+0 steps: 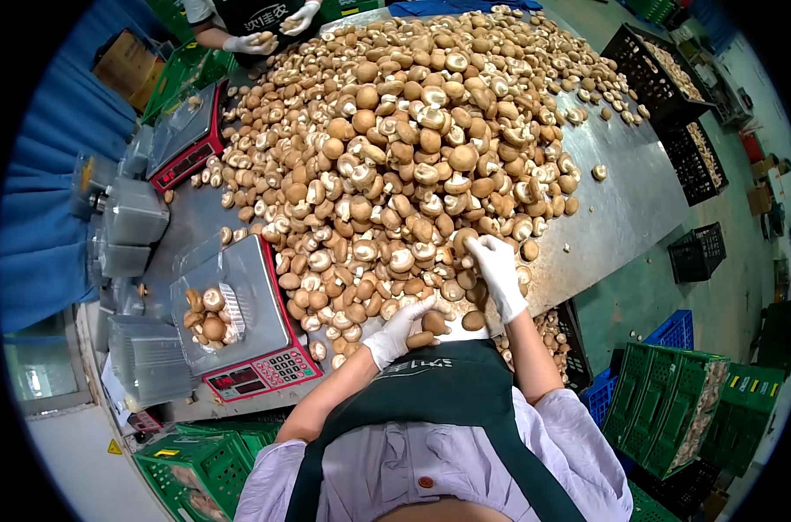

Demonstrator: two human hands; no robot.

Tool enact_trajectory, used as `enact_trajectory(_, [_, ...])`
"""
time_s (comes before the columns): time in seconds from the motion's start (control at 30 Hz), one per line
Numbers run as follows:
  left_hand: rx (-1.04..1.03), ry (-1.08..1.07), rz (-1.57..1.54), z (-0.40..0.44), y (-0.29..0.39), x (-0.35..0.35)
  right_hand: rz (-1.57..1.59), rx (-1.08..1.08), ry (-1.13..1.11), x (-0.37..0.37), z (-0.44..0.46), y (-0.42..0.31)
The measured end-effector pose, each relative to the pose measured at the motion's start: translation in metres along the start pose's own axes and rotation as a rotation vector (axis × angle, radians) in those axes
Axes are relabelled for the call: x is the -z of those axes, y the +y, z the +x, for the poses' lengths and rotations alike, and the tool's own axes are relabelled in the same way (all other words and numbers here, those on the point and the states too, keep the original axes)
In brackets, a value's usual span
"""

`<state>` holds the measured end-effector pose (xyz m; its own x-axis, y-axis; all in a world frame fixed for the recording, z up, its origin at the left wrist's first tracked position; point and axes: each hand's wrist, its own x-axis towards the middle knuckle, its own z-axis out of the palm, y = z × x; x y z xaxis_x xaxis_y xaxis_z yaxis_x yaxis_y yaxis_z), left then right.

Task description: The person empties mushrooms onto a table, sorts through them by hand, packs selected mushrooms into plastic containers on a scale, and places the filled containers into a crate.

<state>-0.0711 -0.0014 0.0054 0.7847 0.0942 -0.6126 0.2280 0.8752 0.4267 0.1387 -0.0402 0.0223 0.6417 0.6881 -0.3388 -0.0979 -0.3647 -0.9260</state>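
A large heap of brown mushrooms (430, 139) covers the metal table (626, 187). My left hand (402, 332), in a white glove, is curled around mushrooms (433, 323) near the table's front edge. My right hand (497, 271), also gloved, reaches onto the heap's near side, its fingers closed on a brown mushroom (465, 242). A loose mushroom (473, 321) lies between my hands, close to the apron. To the left, a red-edged scale (261, 304) bears a clear tray (232, 311) with several mushrooms.
Stacked clear trays (152, 358) stand left of the scale, with a second scale (187, 137) behind. A co-worker's gloved hands (278, 30) are at the far left. Black crates (661, 74) and green crates (665, 404) stand at the right.
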Motion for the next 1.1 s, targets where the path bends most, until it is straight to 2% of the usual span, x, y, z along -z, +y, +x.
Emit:
enact_trajectory(0.03, [-0.025, -0.016, -0.019, -0.002, 0.002, -0.003, 0.078, -0.041, -0.073, 0.006, -0.022, -0.021])
enact_trajectory(0.07, [-0.06, -0.115, 0.013, -0.001, 0.005, -0.004, -0.089, 0.063, -0.129, 0.013, -0.03, -0.014])
enact_trajectory(0.1, [-0.059, -0.114, 0.008, -0.001, 0.005, -0.005, -0.255, 0.17, -0.183, 0.02, -0.037, -0.008])
enact_trajectory(0.17, [-0.067, -0.263, -0.099, 0.0, 0.003, -0.008, -0.516, 0.34, -0.412, 0.024, -0.063, -0.022])
enact_trajectory(0.2, [0.035, -0.239, -0.197, 0.009, -0.008, 0.005, -0.822, 0.232, -0.547, 0.025, -0.071, -0.032])
enact_trajectory(0.23, [0.04, -0.24, -0.195, 0.013, -0.011, 0.01, -0.884, 0.189, -0.512, 0.024, -0.076, -0.041])
enact_trajectory(0.3, [0.021, -0.043, -0.022, 0.015, -0.014, 0.014, -0.563, 0.26, -0.241, 0.028, -0.065, -0.031])
enact_trajectory(0.33, [0.067, 0.047, -0.06, 0.007, -0.007, 0.007, -0.604, 0.26, -0.098, 0.03, -0.049, -0.026])
enact_trajectory(0.37, [0.068, 0.051, -0.057, 0.006, -0.007, 0.008, -0.469, 0.214, 0.076, 0.028, -0.038, -0.024])
enact_trajectory(0.4, [0.04, 0.025, -0.065, 0.006, -0.007, 0.009, -0.527, 0.253, 0.187, 0.028, -0.021, -0.017])
enact_trajectory(0.43, [0.011, -0.003, -0.072, 0.006, -0.006, 0.009, -0.774, 0.499, 0.404, 0.027, -0.002, 0.0])
enact_trajectory(0.53, [-0.009, -0.039, -0.099, 0.001, -0.004, 0.005, -0.847, 0.431, 0.335, 0.021, 0.016, 0.002])
enact_trajectory(0.6, [-0.048, -0.086, -0.117, -0.001, 0.0, 0.007, -0.753, 0.436, 0.344, 0.024, 0.019, 0.008])
enact_trajectory(0.63, [-0.061, -0.091, -0.13, -0.002, 0.001, 0.008, -0.557, 0.361, 0.285, 0.03, 0.017, 0.007])
enact_trajectory(0.7, [-0.079, -0.101, -0.163, -0.006, -0.003, 0.009, -0.03, 0.096, 0.095, 0.048, 0.003, -0.001])
enact_trajectory(0.73, [-0.13, -0.071, -0.145, -0.008, -0.001, 0.002, 0.271, 0.156, 0.021, 0.058, 0.001, 0.006])
enact_trajectory(0.77, [-0.127, -0.071, -0.149, -0.007, -0.002, 0.001, 0.608, 0.12, -0.072, 0.065, 0.001, 0.011])
enact_trajectory(0.83, [-0.126, -0.006, -0.145, -0.004, -0.001, -0.001, 1.067, -0.039, -0.219, 0.09, -0.009, 0.029])
enact_trajectory(0.9, [-0.141, 0.049, -0.088, -0.001, -0.003, -0.004, 1.259, 0.035, -0.102, 0.116, -0.01, 0.06])
enact_trajectory(0.93, [-0.082, 0.048, -0.053, -0.003, 0.0, -0.005, 1.269, -0.015, -0.028, 0.14, -0.002, 0.09])
enact_trajectory(0.97, [-0.023, 0.046, -0.018, -0.004, 0.003, -0.008, 1.252, 0.007, -0.103, 0.161, -0.012, 0.088])
enact_trajectory(1.07, [-0.027, 0.052, 0.007, -0.005, 0.002, -0.008, 1.238, 0.117, 0.283, 0.218, -0.031, 0.109])
enact_trajectory(1.1, [-0.013, 0.059, 0.0, -0.004, 0.002, -0.007, 1.129, 0.115, 0.489, 0.232, -0.036, 0.108])
